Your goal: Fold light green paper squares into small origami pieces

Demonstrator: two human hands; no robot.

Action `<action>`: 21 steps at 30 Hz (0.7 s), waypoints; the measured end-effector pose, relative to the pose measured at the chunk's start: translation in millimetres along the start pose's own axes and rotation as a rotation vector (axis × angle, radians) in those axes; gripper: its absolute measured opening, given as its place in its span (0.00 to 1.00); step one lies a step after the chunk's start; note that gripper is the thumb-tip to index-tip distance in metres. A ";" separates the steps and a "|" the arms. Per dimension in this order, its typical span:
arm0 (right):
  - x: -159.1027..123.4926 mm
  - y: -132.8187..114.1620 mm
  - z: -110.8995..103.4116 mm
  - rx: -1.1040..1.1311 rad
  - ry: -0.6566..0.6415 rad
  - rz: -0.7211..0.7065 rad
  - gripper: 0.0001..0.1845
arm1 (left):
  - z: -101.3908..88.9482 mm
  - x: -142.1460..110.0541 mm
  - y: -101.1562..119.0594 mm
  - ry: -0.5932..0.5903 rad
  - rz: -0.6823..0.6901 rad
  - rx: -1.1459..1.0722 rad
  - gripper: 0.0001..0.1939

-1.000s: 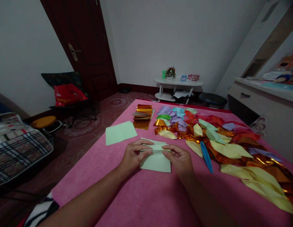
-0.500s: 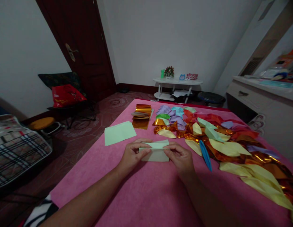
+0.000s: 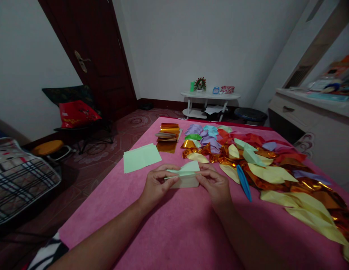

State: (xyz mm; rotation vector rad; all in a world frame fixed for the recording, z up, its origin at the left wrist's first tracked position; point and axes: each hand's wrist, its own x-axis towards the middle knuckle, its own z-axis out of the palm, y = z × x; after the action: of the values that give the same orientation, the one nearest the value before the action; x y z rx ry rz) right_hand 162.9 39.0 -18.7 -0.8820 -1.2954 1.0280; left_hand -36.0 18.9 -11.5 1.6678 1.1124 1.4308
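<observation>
Clock centered on the work, 12 = far wall. Pale green sheet [image 3: 188,181] is mid-desk, folded, with a flap standing up at its far side. Left hand [image 3: 158,183] pinches its left end, right hand [image 3: 215,183] its right end — both grips narrow, thumbs on the near side.

Desk [image 3: 152,232] is pink on top, with a dark red far edge. Spare green sheets [image 3: 142,158] lie flat at 10, gold foil stack [image 3: 166,147] at 11. Crumpled paper and foil pieces [image 3: 271,173] spread from 1 to 3: gold, yellow, red, lilac. Blue folded piece [image 3: 244,182] is at 3, on the near side of that heap.

Room: white side table [image 3: 188,94] just past 12, carrying a potted plant [image 3: 200,83]; black stool [image 3: 251,114] between 1 and 2; drawer cabinet [image 3: 309,120] at 2, cluttered top. Dark red door [image 3: 92,67] at 11, shut. Chair [image 3: 60,93] at 10 — red bag [image 3: 77,113] on it. Yellow stool [image 3: 48,147] between 9 and 10.
</observation>
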 end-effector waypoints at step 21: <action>0.9 1.7 1.0 0.052 0.170 0.119 0.15 | 5.7 -2.1 3.1 -0.009 0.008 0.019 0.04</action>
State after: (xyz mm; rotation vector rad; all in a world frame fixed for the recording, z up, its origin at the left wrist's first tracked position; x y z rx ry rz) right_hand 161.8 40.4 -19.9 -0.9938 -1.0800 1.0508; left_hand -29.9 16.0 -10.6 1.6925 1.1186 1.4205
